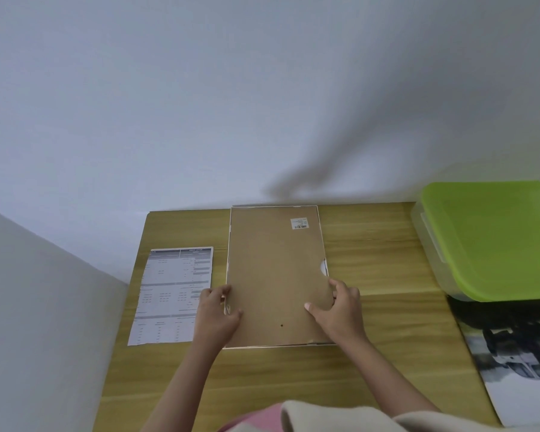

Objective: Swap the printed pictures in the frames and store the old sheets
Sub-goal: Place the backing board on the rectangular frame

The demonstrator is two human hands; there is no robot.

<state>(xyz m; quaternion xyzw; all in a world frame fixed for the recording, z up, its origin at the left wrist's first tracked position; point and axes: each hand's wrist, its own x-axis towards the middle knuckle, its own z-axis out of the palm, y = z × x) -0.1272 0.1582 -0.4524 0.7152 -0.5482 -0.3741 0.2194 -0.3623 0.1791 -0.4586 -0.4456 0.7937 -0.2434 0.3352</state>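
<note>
A picture frame [276, 269] lies face down in the middle of the wooden table, its brown backing board up and a small white label near its far right corner. My left hand [217, 313] grips the frame's left edge, fingers curled over a metal tab. At the right edge my right hand [337, 310] holds the frame, thumb on the backing board and fingers round the rim. A printed sheet with grey tables [172, 296] lies flat to the left of the frame. A printed picture [518, 353] lies at the table's right edge.
A clear plastic box with a green lid [493, 238] stands at the far right of the table [371, 363], partly over the printed picture. White walls close the table in at the back and on the left.
</note>
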